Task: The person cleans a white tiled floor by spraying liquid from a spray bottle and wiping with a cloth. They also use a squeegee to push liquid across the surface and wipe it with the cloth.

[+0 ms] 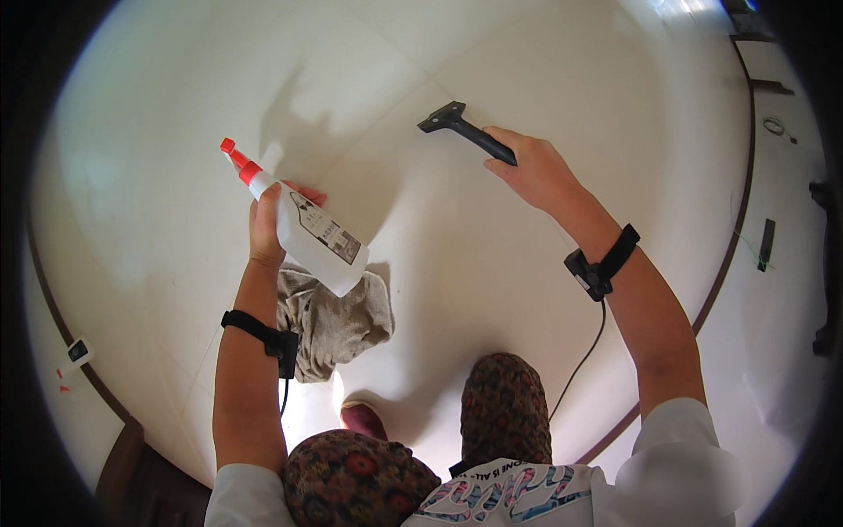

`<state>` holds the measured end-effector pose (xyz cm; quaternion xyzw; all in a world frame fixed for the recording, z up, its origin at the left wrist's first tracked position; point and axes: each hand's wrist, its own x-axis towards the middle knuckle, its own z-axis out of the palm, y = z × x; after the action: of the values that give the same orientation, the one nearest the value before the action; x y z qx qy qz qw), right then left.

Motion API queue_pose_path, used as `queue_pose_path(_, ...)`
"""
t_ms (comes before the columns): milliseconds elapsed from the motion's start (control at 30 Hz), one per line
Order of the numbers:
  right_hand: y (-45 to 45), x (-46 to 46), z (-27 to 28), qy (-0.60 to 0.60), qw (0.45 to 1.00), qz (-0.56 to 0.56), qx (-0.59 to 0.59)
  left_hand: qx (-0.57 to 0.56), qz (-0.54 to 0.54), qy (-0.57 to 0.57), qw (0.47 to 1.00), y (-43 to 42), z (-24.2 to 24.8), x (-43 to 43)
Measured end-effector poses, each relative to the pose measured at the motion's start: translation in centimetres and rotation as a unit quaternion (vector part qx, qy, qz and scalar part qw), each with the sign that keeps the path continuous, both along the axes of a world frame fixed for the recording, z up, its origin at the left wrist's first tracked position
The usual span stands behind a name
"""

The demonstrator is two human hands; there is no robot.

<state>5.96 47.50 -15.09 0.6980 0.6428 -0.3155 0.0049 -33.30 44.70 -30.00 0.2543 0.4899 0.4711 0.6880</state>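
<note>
My left hand (267, 217) is wrapped around a white plastic spray bottle (316, 240) with a red trigger head and a label bearing writing. The bottle tilts, its nozzle toward the upper left. On the pale floor behind and below it lies a crumpled grey-brown cloth (336, 323). My right hand (533, 165) grips the end of the black handle of a wide-headed scraper (471, 128), held above the floor with its head toward the upper left. Whether a blade sits in the head cannot be made out.
A dark skirting board (743, 191) curves along the right side, another at the left with a white wall fitting (79, 352) beside it. A dark strip (766, 245) and a coiled cable (775, 126) are at the far right. A red shoe (362, 419) stands below the cloth.
</note>
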Motion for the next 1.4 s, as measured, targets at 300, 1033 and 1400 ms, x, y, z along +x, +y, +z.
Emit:
queue_pose_path(300, -0.4, 0.0, -0.4, 0.014, 1.000, -0.008, 0.007, -0.005, 0.000, -0.008, 1.000, -0.1, 0.0, 0.0)
queue_pose_path(1033, -1.1, 0.6, -1.8, 0.077, 0.996, -0.044, 0.025, -0.020, 0.006, 0.010, 1.000, 0.2, -0.6, -0.1)
queue_pose_path(1400, 0.9, -0.8, -0.9, -0.019, 0.998, -0.024, 0.054, 0.011, -0.012, 0.005, 1.000, -0.1, -0.5, -0.1)
